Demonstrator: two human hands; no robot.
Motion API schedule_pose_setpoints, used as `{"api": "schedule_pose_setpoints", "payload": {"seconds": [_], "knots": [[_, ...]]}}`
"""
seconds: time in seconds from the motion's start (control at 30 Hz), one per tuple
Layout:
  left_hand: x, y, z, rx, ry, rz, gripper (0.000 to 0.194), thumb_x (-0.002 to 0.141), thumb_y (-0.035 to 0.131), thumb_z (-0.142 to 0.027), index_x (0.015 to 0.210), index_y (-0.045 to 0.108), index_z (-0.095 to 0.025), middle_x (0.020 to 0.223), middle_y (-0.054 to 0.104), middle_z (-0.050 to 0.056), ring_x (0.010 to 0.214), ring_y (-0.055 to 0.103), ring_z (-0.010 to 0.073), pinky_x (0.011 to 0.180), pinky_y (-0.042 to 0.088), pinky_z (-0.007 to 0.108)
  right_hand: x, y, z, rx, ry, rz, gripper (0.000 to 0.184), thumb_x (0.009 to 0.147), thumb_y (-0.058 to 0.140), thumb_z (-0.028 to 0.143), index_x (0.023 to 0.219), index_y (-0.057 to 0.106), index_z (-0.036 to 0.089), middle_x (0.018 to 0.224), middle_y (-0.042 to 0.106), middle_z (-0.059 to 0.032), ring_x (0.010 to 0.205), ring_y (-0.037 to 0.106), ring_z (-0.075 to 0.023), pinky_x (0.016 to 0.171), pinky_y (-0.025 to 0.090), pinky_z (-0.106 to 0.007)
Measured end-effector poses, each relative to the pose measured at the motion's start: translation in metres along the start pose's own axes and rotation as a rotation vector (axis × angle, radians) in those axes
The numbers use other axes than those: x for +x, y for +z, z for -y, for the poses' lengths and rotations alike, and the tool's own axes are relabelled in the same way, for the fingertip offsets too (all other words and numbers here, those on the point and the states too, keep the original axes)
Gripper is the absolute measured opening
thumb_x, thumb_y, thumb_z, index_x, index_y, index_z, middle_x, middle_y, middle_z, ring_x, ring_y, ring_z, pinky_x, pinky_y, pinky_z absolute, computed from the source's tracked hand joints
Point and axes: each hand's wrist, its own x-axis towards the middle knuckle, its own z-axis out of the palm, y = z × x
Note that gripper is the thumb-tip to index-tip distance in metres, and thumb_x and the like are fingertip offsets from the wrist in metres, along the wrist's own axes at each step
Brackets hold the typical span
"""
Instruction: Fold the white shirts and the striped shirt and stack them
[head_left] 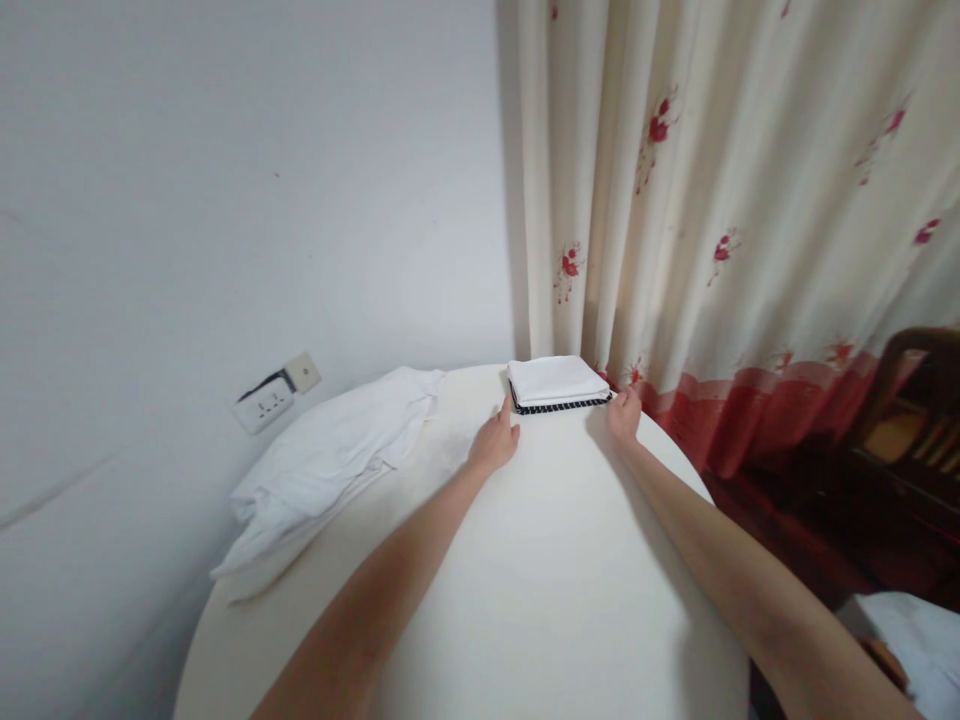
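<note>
A small stack of folded cloths [556, 382], white on top with a dark dotted one beneath, lies at the far edge of a round white table [540, 580]. My left hand [495, 440] rests at the stack's near left corner, fingers curled and thumb touching its edge. At the near right corner sits my right hand [624, 414], fingers bent against the stack's side. Neither hand lifts the stack; it lies flat on the table.
A crumpled white garment [330, 460] sprawls over the table's left side toward the wall. A wall socket [264, 404] sits on the white wall. A floral curtain [720, 220] hangs behind the table, and a dark wooden chair [907, 420] stands at the right.
</note>
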Motion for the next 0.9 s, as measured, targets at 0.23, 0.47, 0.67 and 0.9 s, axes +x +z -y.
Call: {"api": "schedule_pose_setpoints", "payload": {"seconds": [0.23, 0.47, 0.67, 0.9], "knots": [[-0.044, -0.008, 0.003, 0.006, 0.095, 0.006, 0.056, 0.098, 0.045, -0.023, 0.153, 0.036, -0.017, 0.146, 0.055, 0.012, 0.133, 0.053, 0.0216, 0.114, 0.037, 0.032, -0.031, -0.014, 0.014, -0.12, -0.028, 0.177, 0.031, 0.083, 0.043, 0.019, 0.091, 0.073, 0.014, 0.093, 0.073, -0.0132, 0.09, 0.067, -0.0257, 0.083, 0.049, -0.032], [-0.079, -0.02, 0.005, 0.007, 0.19, 0.013, 0.046, 0.096, 0.044, -0.021, 0.142, 0.052, -0.014, 0.143, 0.057, 0.012, 0.13, 0.055, 0.0224, 0.115, 0.039, 0.035, -0.063, -0.021, 0.029, -0.266, -0.149, 0.365, 0.026, 0.085, 0.049, 0.018, 0.087, 0.075, 0.015, 0.092, 0.076, -0.0122, 0.088, 0.068, -0.0227, 0.076, 0.046, -0.026], [-0.123, -0.034, 0.011, -0.004, 0.272, 0.044, 0.037, 0.096, 0.043, -0.017, 0.127, 0.063, -0.017, 0.14, 0.06, 0.007, 0.132, 0.054, 0.0187, 0.118, 0.036, 0.031, -0.076, -0.021, 0.033, -0.35, -0.272, 0.473, 0.027, 0.086, 0.052, 0.021, 0.094, 0.077, 0.015, 0.1, 0.076, -0.0146, 0.095, 0.069, -0.0246, 0.083, 0.046, -0.028], [-0.137, -0.043, 0.014, -0.045, 0.377, 0.104, 0.034, 0.094, 0.049, -0.016, 0.125, 0.064, -0.015, 0.139, 0.06, 0.011, 0.131, 0.054, 0.0206, 0.117, 0.038, 0.035, -0.084, -0.018, 0.038, -0.383, -0.397, 0.571, 0.027, 0.083, 0.056, 0.021, 0.096, 0.079, 0.017, 0.104, 0.075, -0.0139, 0.099, 0.068, -0.0253, 0.09, 0.046, -0.029]]}}
